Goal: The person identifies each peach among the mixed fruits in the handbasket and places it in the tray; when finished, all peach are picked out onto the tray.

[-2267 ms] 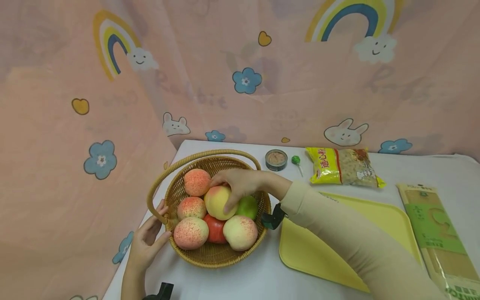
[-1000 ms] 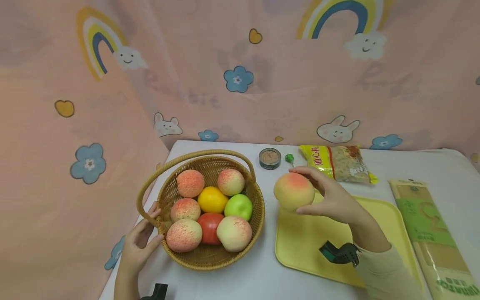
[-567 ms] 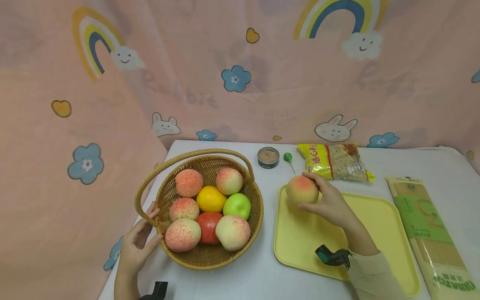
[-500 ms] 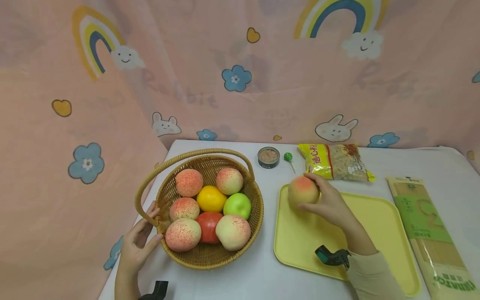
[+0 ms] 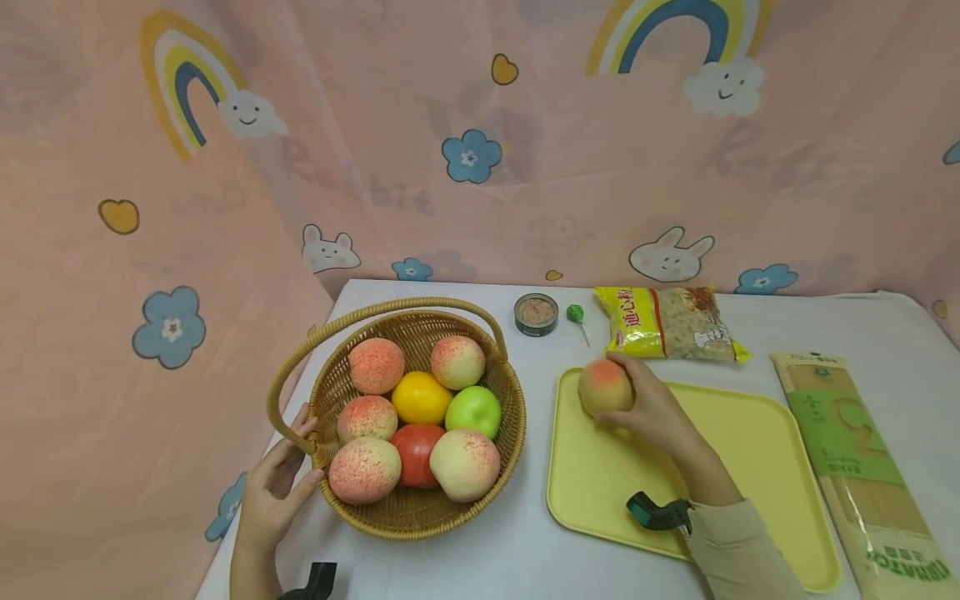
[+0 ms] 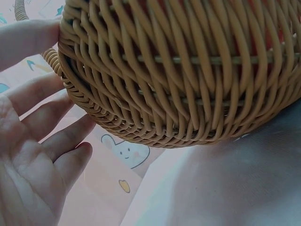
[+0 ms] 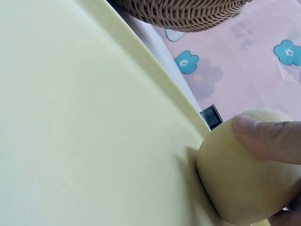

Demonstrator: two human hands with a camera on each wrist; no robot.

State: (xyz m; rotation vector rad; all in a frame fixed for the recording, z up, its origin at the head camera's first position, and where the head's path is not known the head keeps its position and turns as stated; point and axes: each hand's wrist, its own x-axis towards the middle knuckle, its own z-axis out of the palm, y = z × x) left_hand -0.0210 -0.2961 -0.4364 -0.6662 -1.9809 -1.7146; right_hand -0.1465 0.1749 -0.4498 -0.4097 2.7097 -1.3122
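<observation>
Now gripping a peach (image 5: 604, 388) down on the far left corner of the yellow tray (image 5: 603, 492) with the curled fingers (image 7: 275, 140) of the right hand (image 5: 654, 412), and touching the brown basket (image 5: 408, 513) with the loose, spread fingers of the left hand (image 5: 268, 496).

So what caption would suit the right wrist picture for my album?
Right hand gripping a peach by the edge of a yellow tray, wicker basket beyond.
</observation>
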